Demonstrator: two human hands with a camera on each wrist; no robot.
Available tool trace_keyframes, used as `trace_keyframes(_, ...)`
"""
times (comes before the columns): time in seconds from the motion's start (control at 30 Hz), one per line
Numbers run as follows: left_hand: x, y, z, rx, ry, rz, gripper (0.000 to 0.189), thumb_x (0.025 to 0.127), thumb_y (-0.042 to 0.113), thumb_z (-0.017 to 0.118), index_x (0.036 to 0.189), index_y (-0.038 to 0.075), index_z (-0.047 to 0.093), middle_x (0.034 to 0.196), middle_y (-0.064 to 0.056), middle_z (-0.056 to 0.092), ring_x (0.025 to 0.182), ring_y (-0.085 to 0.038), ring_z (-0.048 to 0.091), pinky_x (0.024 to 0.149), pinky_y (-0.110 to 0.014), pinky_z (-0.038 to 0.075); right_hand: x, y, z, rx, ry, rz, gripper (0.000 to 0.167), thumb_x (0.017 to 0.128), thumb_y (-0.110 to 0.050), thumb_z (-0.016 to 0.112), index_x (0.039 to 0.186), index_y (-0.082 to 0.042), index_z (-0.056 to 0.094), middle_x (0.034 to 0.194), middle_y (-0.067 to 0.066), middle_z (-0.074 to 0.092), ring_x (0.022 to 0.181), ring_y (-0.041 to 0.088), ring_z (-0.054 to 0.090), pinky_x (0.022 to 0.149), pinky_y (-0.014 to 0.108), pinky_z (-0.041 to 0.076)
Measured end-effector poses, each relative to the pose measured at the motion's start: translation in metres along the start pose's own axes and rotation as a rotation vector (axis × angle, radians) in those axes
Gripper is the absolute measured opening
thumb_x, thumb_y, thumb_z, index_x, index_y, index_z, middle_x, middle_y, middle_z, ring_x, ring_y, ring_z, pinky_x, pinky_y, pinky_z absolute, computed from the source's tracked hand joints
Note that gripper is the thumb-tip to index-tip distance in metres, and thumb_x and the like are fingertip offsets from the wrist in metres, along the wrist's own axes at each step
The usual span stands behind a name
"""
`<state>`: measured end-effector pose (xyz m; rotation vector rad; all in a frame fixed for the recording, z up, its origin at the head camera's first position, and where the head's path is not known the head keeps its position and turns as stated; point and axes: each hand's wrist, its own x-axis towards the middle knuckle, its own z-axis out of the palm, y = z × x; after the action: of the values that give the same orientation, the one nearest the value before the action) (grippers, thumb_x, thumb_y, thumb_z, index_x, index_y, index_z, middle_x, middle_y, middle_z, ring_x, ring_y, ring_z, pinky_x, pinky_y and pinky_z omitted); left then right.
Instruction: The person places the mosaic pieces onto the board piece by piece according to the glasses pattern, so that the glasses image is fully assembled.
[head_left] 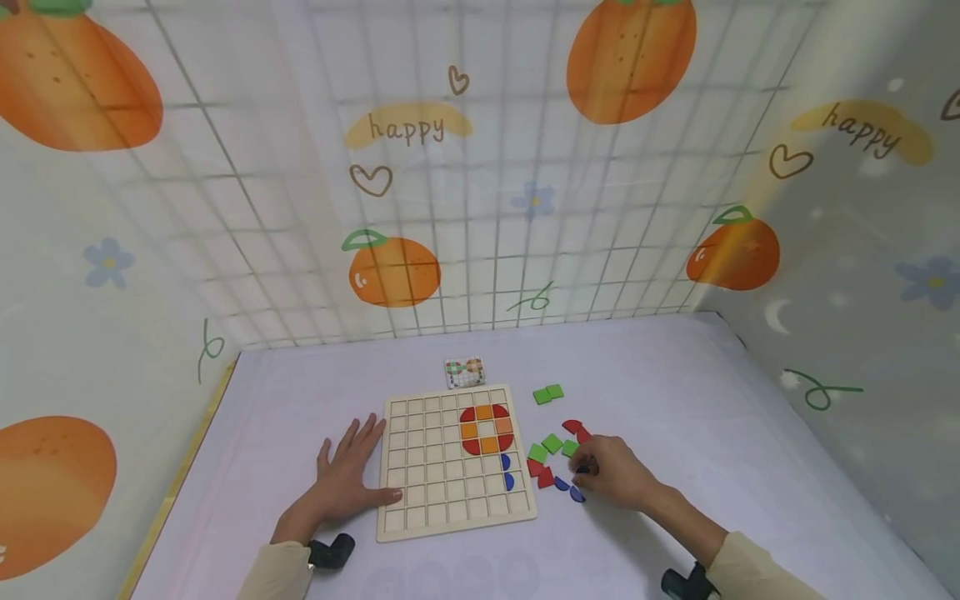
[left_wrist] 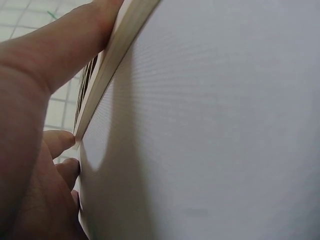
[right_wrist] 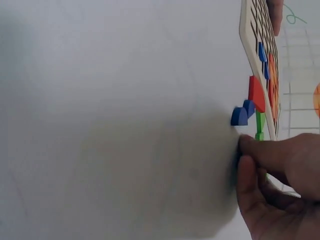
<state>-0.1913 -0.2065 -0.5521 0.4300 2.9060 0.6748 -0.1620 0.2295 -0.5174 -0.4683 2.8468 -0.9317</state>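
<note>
left hand: fingers (head_left: 348,442) spread along the board's left side, thumb resting on its rim; grips nothing
right hand (head_left: 618,471): thumb and finger pinch a dark piece (head_left: 582,470), mostly hidden by the fingers, shape can't be told
board (head_left: 435,479): flat on worktop (head_left: 637,358), gridded, between the hands
ring: red and orange pieces (head_left: 488,445) round one bare cell, upper right of board
blue on board: two half-discs (head_left: 509,482), below the ring
loose blue: two more half-discs (head_left: 577,493), just beside right hand
loose red: pieces (head_left: 545,477) by board's right edge, others (head_left: 573,426) beyond right hand
loose green: squares (head_left: 537,453) among the reds, pair (head_left: 548,394) farther back
card (head_left: 465,372): behind board, small coloured pattern
</note>
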Motion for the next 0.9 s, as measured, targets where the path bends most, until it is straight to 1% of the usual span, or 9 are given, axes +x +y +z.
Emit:
trace_keyframes(0.17,0.0,0.0,0.001,0.002,0.001,0.002,0.124,0.065,0.074,0.073,0.158,0.013,0.02,0.163,-0.012,0.013,0.148,-0.037,0.002,0.11,-0.066,-0.008,0.001,0.003,-0.001,0.027,-0.047,0.002,0.014,0.081,-0.002,0.079,0.092,-0.009,0.073,0.075,-0.008,0.061,0.067,0.01,0.053,0.06,0.02,0.051)
trace_keyframes(0.27,0.0,0.001,0.001,0.007,-0.001,0.0,0.124,0.065,0.074,0.073,0.158,0.013,0.02,0.163,-0.012,0.013,0.148,-0.036,0.002,0.11,-0.066,-0.008,0.003,0.001,-0.002,0.036,-0.023,0.002,0.013,0.082,-0.003,0.079,0.093,-0.008,0.074,0.074,-0.009,0.059,0.067,0.011,0.052,0.058,0.021,0.05)
trace_keyframes(0.33,0.0,0.001,0.0,0.004,0.004,0.003,0.123,0.065,0.074,0.073,0.158,0.012,0.02,0.163,-0.013,0.014,0.148,-0.037,0.002,0.11,-0.067,-0.007,0.005,-0.002,-0.001,0.054,-0.003,-0.013,0.014,0.082,-0.003,0.078,0.095,-0.008,0.074,0.075,-0.009,0.06,0.068,0.011,0.052,0.06,0.021,0.051)
trace_keyframes(0.4,-0.001,0.001,-0.001,0.005,0.007,0.004,0.123,0.065,0.074,0.074,0.158,0.012,0.021,0.163,-0.013,0.014,0.148,-0.038,0.003,0.11,-0.067,-0.007,0.008,-0.007,0.001,0.098,0.002,-0.028,0.013,0.084,-0.003,0.077,0.096,-0.007,0.074,0.077,-0.008,0.06,0.069,0.012,0.054,0.06,0.021,0.052)
trace_keyframes(0.47,0.0,0.002,-0.002,0.003,0.007,0.004,0.123,0.065,0.074,0.074,0.157,0.012,0.022,0.163,-0.014,0.015,0.148,-0.038,0.004,0.11,-0.067,-0.007,0.01,-0.013,0.004,0.152,-0.015,-0.043,0.011,0.086,-0.004,0.075,0.095,-0.008,0.072,0.077,-0.007,0.06,0.069,0.012,0.055,0.059,0.022,0.053)
trace_keyframes(0.57,0.0,0.003,-0.003,0.007,0.002,0.0,0.123,0.065,0.074,0.073,0.157,0.012,0.021,0.163,-0.014,0.014,0.148,-0.038,0.003,0.11,-0.067,-0.007,0.014,-0.024,0.012,0.224,-0.067,-0.072,0.007,0.087,-0.006,0.074,0.092,-0.009,0.071,0.077,-0.007,0.061,0.067,0.011,0.056,0.056,0.023,0.052)
trace_keyframes(0.67,0.001,0.003,-0.002,0.009,0.003,0.0,0.123,0.065,0.075,0.073,0.157,0.012,0.022,0.163,-0.013,0.015,0.148,-0.038,0.003,0.11,-0.067,-0.007,0.017,-0.035,0.025,0.259,-0.112,-0.104,0.006,0.087,-0.007,0.075,0.089,-0.012,0.072,0.077,-0.009,0.062,0.067,0.009,0.054,0.054,0.021,0.048)
trace_keyframes(0.8,0.002,0.001,-0.001,0.013,0.016,0.004,0.123,0.064,0.075,0.073,0.157,0.012,0.023,0.162,-0.013,0.016,0.148,-0.038,0.004,0.11,-0.067,-0.006,0.021,-0.046,0.04,0.273,-0.151,-0.118,0.007,0.086,-0.009,0.076,0.087,-0.016,0.074,0.077,-0.011,0.063,0.066,0.006,0.052,0.056,0.019,0.046)
trace_keyframes(0.9,0.002,0.0,0.0,0.013,0.015,0.004,0.123,0.064,0.075,0.073,0.157,0.012,0.023,0.162,-0.013,0.016,0.148,-0.038,0.004,0.11,-0.067,-0.007,0.022,-0.054,0.047,0.276,-0.169,-0.13,0.006,0.085,-0.009,0.076,0.088,-0.014,0.076,0.076,-0.013,0.064,0.066,0.004,0.053,0.057,0.019,0.048)
